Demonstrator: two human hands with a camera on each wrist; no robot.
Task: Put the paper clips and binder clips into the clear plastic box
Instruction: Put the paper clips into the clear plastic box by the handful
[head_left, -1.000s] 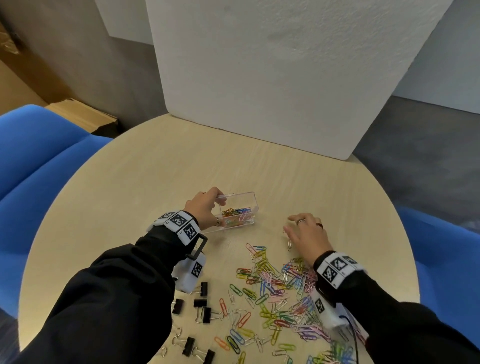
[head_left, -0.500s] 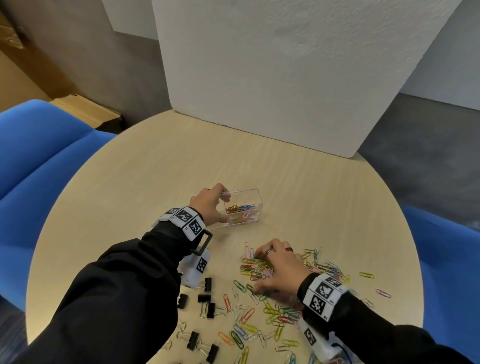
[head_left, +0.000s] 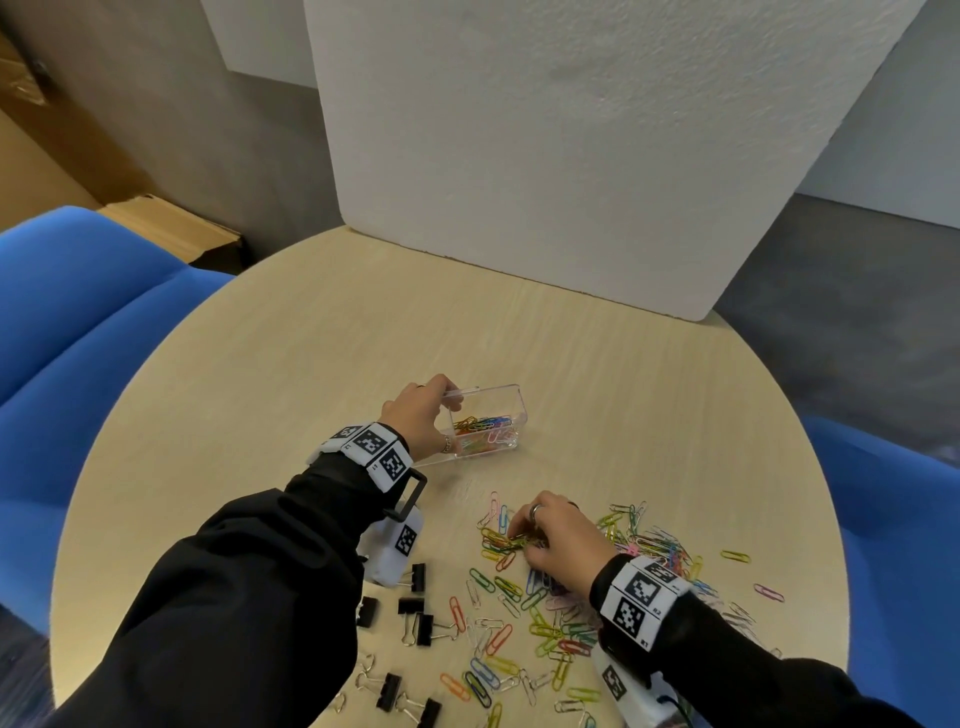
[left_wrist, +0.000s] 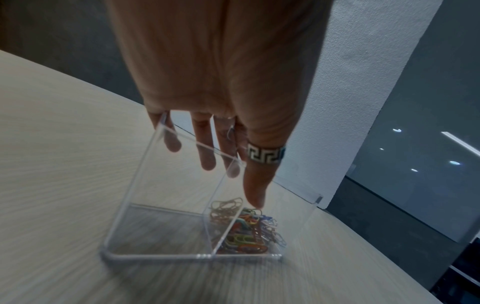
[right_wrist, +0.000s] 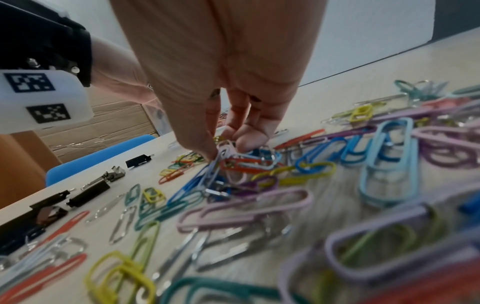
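The clear plastic box (head_left: 519, 415) sits mid-table with colored paper clips (head_left: 483, 423) inside. My left hand (head_left: 441, 415) grips its left end, fingers over the far wall and thumb on the near side. In the left wrist view the box (left_wrist: 155, 226) has a divider, and the clips (left_wrist: 244, 232) lie in its right compartment under my left hand (left_wrist: 231, 181). My right hand (head_left: 522, 543) is down in the loose pile of paper clips (head_left: 550, 623). Thumb and fingers of that hand (right_wrist: 228, 148) pinch a small bunch of clips (right_wrist: 246, 162). Black binder clips (head_left: 415, 618) lie at the near left.
The round wooden table (head_left: 260, 389) has a white foam board (head_left: 571, 156) standing at its far edge. Blue chairs (head_left: 78, 312) (head_left: 893, 519) flank it, and a cardboard box (head_left: 171, 228) lies on the floor at left. A few stray clips (head_left: 735, 556) lie to the right.
My right hand came back from beside the box to the pile and closed its fingers on some clips. My left hand kept its hold on the box.
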